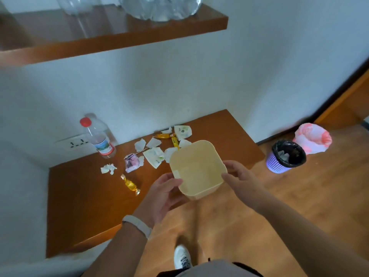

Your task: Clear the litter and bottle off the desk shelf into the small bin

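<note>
Now I see small bin (197, 166) gripped by left hand (163, 194) and right hand (242, 182) over desk shelf (79, 196) front edge, mouth up; bottle (99, 138) upright back-left, cap up; litter (153, 154) scattered between.

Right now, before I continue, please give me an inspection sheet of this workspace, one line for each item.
Surface: brown wooden desk shelf, against the white wall.
Job's things: small bin, cream, nothing seen inside, at the shelf's front edge; bottle, red cap, upright at back left; paper scraps, pink wrapper and gold candy scattered on the shelf.
Clutter: nothing seen besides that litter.
Hands: left hand grips the bin's near corner; right hand holds its right rim.
Cables: nothing seen; a wall socket behind the bottle.
Surroundings: upper shelf with clear bottles; purple basket and pink bag on the wooden floor.
</note>
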